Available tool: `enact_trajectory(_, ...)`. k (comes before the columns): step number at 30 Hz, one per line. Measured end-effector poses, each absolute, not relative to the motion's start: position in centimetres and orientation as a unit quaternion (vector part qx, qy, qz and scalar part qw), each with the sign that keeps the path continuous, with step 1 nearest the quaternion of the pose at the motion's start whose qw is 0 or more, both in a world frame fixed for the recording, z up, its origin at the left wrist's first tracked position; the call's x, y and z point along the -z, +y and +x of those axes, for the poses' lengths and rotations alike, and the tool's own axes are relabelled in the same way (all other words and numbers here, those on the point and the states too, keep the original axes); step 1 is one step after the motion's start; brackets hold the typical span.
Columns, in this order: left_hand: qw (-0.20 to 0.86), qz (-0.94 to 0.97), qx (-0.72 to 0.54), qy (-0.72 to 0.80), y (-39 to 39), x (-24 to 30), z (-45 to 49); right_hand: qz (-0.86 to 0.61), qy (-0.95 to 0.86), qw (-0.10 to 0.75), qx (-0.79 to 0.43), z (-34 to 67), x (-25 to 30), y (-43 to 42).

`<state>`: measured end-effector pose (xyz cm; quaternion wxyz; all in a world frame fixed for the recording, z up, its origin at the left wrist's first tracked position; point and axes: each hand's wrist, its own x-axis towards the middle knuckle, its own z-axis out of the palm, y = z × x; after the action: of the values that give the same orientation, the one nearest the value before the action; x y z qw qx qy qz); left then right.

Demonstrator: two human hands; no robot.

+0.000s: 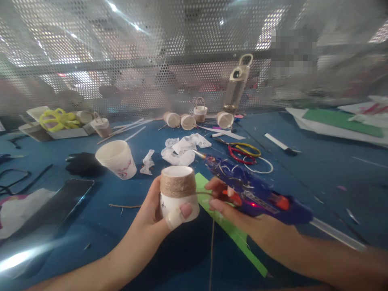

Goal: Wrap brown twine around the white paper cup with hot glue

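Note:
My left hand [163, 222] is wrapped round a white paper cup [178, 204], its thumb in a pale bandage pressed on the front. Brown twine [178, 186] winds round the cup's upper part, and a loose strand runs right to my other hand. My right hand [236, 206] holds a blue hot glue gun [251, 184] with a lit red light and a clear glue stick at its rear. Its metal tip points left, above and behind the cup. The fingers of this hand also pinch the twine strand. Below lies a green paper strip [236, 234].
Crumpled white paper [182, 147], stacked paper cups [118, 159] and red-and-yellow-handled scissors [245, 153] lie ahead. Small twine-wrapped cups [188, 121] and a water bottle [236, 87] stand by the perforated metal screen [136, 81]. A phone [60, 206] lies left; paper sheets [342, 121] lie right.

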<state>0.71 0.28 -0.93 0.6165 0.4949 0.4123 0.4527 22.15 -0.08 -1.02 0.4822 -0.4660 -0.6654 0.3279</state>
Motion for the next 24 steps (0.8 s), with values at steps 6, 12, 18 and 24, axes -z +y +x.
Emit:
enact_trajectory(6, 0.626, 0.494, -0.439, 0.414, 0.1, 0.5, 0.7, -0.468, -0.664, 0.492, -0.313, 22.5, 0.4, 0.7)
enact_trajectory(12, 0.612, 0.491, -0.44, 0.436, 0.3, 0.2, 0.7, -0.468, -0.677, 0.478, -0.306, 22.6, -0.7, 0.7)
enact_trajectory(18, 0.641, 0.473, -0.422, 0.433, 0.2, 0.0, 0.6, -0.468, -0.688, 0.462, -0.306, 23.0, -0.9, 0.7)
enact_trajectory(24, 0.664, 0.46, -0.4, 0.433, 0.2, 0.1, 0.6, -0.485, -0.691, 0.445, -0.299, 23.3, -0.7, 0.9)
